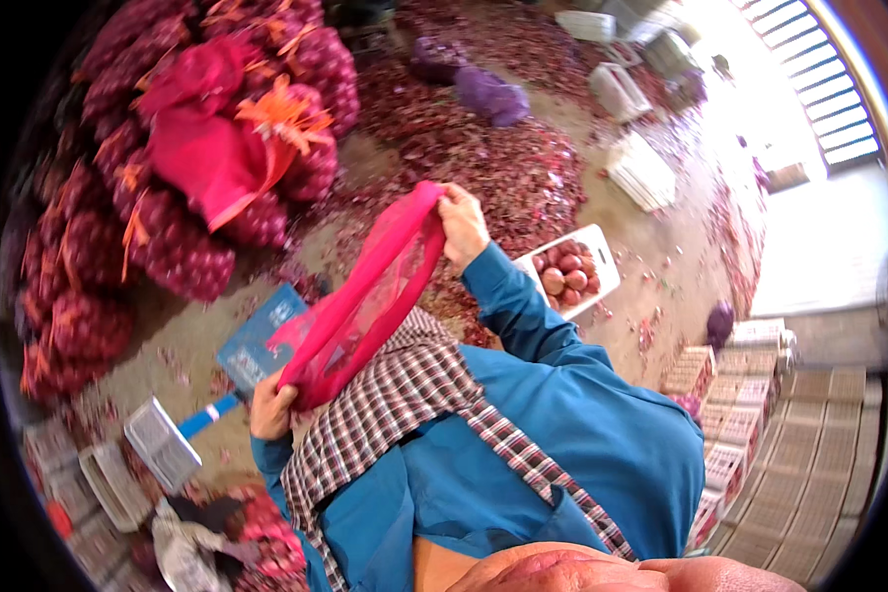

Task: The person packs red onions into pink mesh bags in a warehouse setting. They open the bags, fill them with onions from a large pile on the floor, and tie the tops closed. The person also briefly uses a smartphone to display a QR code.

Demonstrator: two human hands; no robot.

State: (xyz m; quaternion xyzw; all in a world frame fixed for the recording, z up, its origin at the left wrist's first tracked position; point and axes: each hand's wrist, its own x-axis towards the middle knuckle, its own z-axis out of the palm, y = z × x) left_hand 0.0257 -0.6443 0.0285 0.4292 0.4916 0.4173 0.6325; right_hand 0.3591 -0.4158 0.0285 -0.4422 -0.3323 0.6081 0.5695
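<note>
A bright pink mesh bag [366, 296] is stretched between my two hands in front of a checked apron. My left hand [272, 405] grips its lower left end, fingers closed on the fabric. The opposite end, higher up, is pinched in my right hand [462, 226]. The bag's rim forms a long loop and I can see through its thin mesh; whether anything lies inside, I cannot tell. Beyond my right forearm stands a white plastic crate [605, 259] holding red onions [568, 272]. A blue board-like object [260, 337] lies past my left hand.
Filled mesh sacks of onions [181, 259] are piled at upper left, with pink bags [200, 159] and orange ties [285, 115] on top. Onion skins [503, 177] cover the floor ahead. White crates [640, 170] lie beyond; stacked crates [740, 392] stand at right. A grey-white stool-like object [163, 444] is at left.
</note>
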